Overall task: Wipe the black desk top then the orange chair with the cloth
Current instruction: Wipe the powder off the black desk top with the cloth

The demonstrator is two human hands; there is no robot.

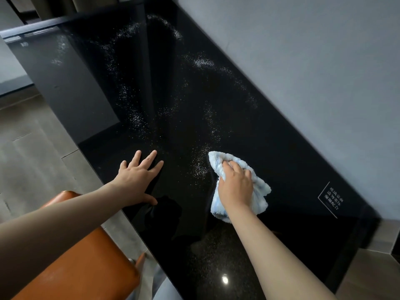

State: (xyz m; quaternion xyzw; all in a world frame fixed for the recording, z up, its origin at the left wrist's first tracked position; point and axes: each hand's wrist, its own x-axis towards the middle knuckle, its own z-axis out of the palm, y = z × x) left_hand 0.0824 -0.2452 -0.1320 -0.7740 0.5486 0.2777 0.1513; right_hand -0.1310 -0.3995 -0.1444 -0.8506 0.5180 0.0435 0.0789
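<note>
Now right hand [236, 188] tight around cloth [217, 160] on desk top [281, 144], left hand [135, 180] flat.

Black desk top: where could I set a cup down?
Beyond both hands, the far half of the desk top holds only white specks. The strip between cloth and wall is bare. Crowded: the near part, left hand flat, right hand gripping the cloth.

Furnished room, hotel-like: glossy black desk top [216, 105] against grey wall [303, 61], printed notice [331, 200] right of right hand [236, 187], orange chair [82, 267] below left hand [138, 180], wood-look floor [32, 148] beyond.
</note>
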